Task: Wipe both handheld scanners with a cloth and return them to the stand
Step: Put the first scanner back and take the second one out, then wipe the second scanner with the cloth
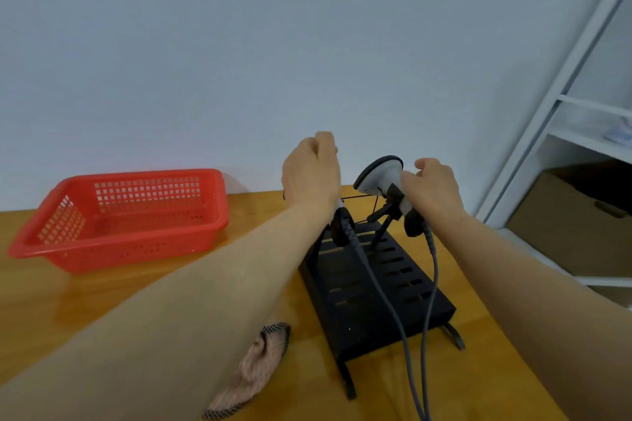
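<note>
Both clenched, left hand (pixel 309 174) grips one scanner (pixel 338 232) and right hand (pixel 434 190) the other scanner (pixel 378 176) above the stand (pixel 376 287) near the table's far edge, likely docking them.

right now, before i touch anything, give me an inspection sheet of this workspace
surface: wooden table, glossy
job's things: left scanner and right scanner at the black stand; cloth lying on the table
clutter: red basket
grippers: left hand curled over the left scanner's top; right hand grips the right scanner
cables: two grey cables trailing over the stand
surroundings: white shelf, cardboard box, plain wall
</note>
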Tool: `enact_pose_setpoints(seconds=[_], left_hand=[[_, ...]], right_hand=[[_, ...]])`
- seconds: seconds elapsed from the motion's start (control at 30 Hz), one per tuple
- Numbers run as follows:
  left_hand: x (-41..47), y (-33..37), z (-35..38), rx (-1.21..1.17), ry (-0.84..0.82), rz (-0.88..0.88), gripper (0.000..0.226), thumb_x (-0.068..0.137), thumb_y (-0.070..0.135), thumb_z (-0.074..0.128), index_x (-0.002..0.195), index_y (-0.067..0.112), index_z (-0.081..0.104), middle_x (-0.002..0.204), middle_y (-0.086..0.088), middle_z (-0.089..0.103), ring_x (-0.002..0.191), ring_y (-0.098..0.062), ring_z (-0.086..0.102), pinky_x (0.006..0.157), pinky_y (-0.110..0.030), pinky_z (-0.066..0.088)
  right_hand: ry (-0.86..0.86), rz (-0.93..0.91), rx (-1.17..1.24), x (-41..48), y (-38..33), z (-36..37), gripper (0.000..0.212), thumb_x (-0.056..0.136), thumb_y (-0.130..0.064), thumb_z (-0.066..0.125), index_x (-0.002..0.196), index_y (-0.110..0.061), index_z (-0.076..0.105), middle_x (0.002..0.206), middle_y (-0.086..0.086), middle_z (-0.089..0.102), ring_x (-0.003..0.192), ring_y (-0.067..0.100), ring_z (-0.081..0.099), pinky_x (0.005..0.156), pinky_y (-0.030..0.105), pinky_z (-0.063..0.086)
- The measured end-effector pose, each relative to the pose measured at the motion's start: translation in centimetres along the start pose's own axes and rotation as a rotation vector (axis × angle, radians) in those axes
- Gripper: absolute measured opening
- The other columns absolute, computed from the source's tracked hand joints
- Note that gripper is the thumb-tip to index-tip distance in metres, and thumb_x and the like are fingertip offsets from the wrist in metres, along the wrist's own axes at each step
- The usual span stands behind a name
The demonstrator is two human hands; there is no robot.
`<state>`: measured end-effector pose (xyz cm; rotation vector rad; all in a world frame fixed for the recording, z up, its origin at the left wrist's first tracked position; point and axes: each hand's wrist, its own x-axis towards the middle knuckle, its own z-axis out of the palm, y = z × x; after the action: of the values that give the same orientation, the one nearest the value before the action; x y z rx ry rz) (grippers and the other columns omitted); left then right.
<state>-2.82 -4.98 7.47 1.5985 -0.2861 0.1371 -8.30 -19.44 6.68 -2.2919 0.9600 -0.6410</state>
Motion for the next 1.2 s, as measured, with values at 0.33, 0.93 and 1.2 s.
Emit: enact_pose_setpoints(seconds=[0.33,0.93,1.2], left_hand=[[0.4,1.5,6.4,0.153,-0.404,-0.33,0.032,0.098,0.011,0.037,0.123,-0.001,0.052,0.087,-0.008,0.054,0.091,-0.019,0.047,0.083,-0.027,0.042],[1.0,-7.1,12.9,-0.16,-0.11,-0.831,0.057,0.094,0.044,0.027,0.101,0.002,0.065,0.095,-0.016,0.069,0.09,-0.034,0.066,0.086,-0.043,0.054],[0.4,-6.8,13.5,0.048,-0.254,-0.679,0.045,0.095,0.028,0.032,0.059,0.009,0.051,0.045,-0.005,0.054,0.047,-0.024,0.051,0.062,-0.031,0.046]], right_hand=[[-0.247,0.052,0.034,0.1,1.8,1.0,0.031,0.097,-0.025,0.042,0.106,0.003,0.052,0.095,0.022,0.062,0.074,0.026,0.053,0.068,0.034,0.041],[-0.4,0.156,0.713,-0.4,5.0,0.2,0.02,0.095,-0.024,0.053,0.112,-0.018,0.044,0.087,0.005,0.059,0.07,0.015,0.059,0.065,0.032,0.055],[-0.419,0.19,0.782,0.7,5.5,0.6,0.027,0.094,-0.026,0.054,0.116,-0.014,0.043,0.084,0.009,0.059,0.072,0.021,0.059,0.081,0.051,0.056]])
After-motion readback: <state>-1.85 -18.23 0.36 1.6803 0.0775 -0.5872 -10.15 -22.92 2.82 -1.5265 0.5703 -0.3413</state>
